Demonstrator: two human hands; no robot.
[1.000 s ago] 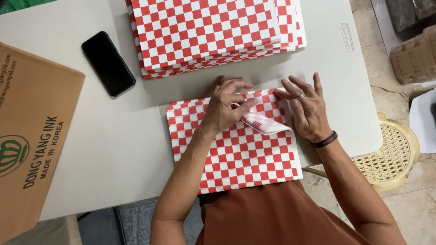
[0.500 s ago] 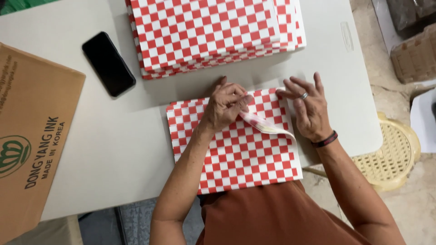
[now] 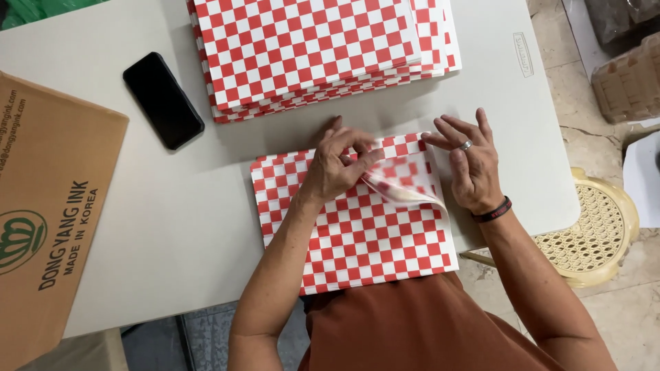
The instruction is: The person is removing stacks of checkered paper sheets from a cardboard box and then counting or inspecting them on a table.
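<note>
Two piles of checkered paper on the table (image 3: pixel 172 227): big stack (image 3: pixel 316 55) up top beside a black phone (image 3: pixel 163 100), cardboard box (image 3: pixel 48 213) far left. Left hand (image 3: pixel 340 168) pinches the top sheet's (image 3: pixel 405 189) lifted corner off the small stack (image 3: pixel 357 233); right hand (image 3: pixel 471 165) rests just beside, fingers spread.

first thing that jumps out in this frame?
The red-and-white checkered paper: a tall stack at the table's far edge and a smaller pile near the person. The left hand pinches the top sheet's far right corner, peeled up, while the right hand rests at that pile's right edge.
</note>
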